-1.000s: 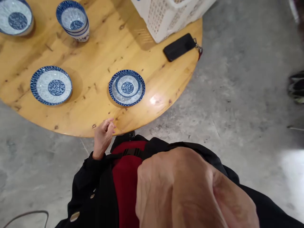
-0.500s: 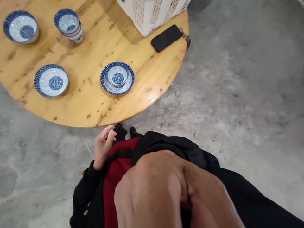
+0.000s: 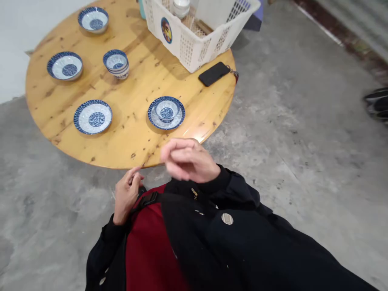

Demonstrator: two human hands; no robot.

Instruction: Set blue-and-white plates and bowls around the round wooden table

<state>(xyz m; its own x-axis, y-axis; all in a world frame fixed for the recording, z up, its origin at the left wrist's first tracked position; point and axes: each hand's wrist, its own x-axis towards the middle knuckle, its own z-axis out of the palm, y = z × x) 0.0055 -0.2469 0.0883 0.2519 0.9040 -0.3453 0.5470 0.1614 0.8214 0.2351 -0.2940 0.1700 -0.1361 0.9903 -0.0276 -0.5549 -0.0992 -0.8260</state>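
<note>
My left hand [image 3: 126, 194] hangs just off the near edge of the round wooden table [image 3: 127, 151], fingers loosely bent and holding nothing. Slightly blurred, my right hand [image 3: 189, 159] is in front of my body by the same edge, its fingers loosely curved with no object visible in them. Nearest to it on the table is a small blue-and-white bowl [image 3: 166, 110] sitting in a patterned plate [image 3: 166, 125]. To the left lies another blue-rimmed plate [image 3: 93, 117]. Farther back stand a stack of small bowls [image 3: 117, 64] and a larger bowl [image 3: 65, 66].
Another bowl [image 3: 93, 19] stands at the far left. A white plastic basket [image 3: 190, 50] with dishes inside stands at the back right, a black phone [image 3: 214, 74] beside it. Grey concrete floor [image 3: 287, 141] surrounds the table, and dark shoes [image 3: 377, 104] show at the right.
My right hand has moved from close under the camera forward to the table edge. The view has shifted, showing more of the table and basket. The dishes stay in place.
</note>
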